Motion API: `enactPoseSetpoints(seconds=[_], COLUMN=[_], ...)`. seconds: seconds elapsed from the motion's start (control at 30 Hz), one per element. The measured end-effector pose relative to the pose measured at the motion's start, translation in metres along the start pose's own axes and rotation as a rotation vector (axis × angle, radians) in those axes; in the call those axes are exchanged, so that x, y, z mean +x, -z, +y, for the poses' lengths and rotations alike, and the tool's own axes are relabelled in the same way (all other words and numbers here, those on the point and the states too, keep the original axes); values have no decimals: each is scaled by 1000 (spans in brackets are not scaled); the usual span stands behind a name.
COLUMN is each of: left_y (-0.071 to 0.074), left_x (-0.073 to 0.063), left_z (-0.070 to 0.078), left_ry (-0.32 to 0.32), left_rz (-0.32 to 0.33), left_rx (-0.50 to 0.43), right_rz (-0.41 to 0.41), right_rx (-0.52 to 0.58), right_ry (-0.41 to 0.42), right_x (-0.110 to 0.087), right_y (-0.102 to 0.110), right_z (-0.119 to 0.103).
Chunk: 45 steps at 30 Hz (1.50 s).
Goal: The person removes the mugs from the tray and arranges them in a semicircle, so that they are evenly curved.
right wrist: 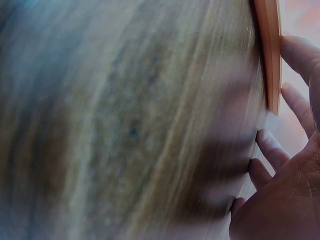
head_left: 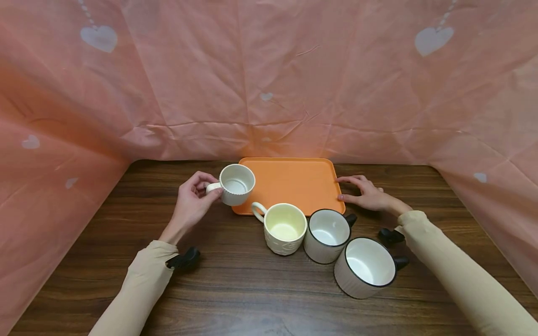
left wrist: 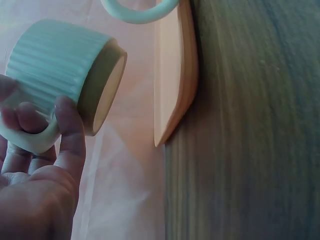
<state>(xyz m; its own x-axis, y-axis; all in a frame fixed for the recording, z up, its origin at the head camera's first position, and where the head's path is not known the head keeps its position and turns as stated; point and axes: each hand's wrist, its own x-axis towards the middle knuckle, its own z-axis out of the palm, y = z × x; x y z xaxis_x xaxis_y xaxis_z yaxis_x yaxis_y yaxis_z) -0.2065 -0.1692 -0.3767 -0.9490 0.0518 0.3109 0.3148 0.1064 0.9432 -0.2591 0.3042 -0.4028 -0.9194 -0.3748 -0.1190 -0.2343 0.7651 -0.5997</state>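
My left hand (head_left: 194, 196) grips a white ribbed mug (head_left: 237, 184) by its handle, thumb and fingers curled around it. In the left wrist view that mug (left wrist: 60, 65) hangs raised and tilted, its unglazed base showing. Behind it lies an orange tray (head_left: 294, 182), the mug overlapping its left edge in the head view. At the tray's right edge, my right hand (head_left: 367, 193) touches the rim with thumb and fingertips, its fingers fairly straight. The right wrist view has two fingertips at the tray rim (right wrist: 272, 60) and the other fingers low over the table.
In front of the tray stand a pale yellow embossed mug (head_left: 285, 228), a white mug with black rim (head_left: 325, 240) and a larger black-rimmed mug (head_left: 364, 270), side by side. They sit on the dark wooden table (head_left: 235, 298). Pink cloth (head_left: 201, 84) hangs behind and at both sides.
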Motion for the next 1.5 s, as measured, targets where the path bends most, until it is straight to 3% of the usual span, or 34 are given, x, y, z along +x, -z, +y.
enactPoseSetpoints(seconds=[0.23, 0.47, 0.63, 0.93, 1.1, 1.5], left_y=[9, 17, 19, 18, 17, 12], left_x=[-9, -17, -22, -27, -30, -34], left_z=[-1, -3, -6, -11, -13, -14], left_ry=[-17, 22, 13, -24, -11, 35], left_rz=[-44, -132, -200, -392, -507, -710], left_rx=[-39, -46, -50, -12, -40, -37], right_rz=[-4, -2, -9, -8, -10, -5], right_rx=[1, -3, 0, 6, 5, -5], right_ry=[1, 3, 1, -13, -8, -2], right_x=[1, -1, -1, -1, -1, 1], right_y=[-1, 0, 0, 1, 1, 0], right_z=[1, 0, 1, 2, 3, 4])
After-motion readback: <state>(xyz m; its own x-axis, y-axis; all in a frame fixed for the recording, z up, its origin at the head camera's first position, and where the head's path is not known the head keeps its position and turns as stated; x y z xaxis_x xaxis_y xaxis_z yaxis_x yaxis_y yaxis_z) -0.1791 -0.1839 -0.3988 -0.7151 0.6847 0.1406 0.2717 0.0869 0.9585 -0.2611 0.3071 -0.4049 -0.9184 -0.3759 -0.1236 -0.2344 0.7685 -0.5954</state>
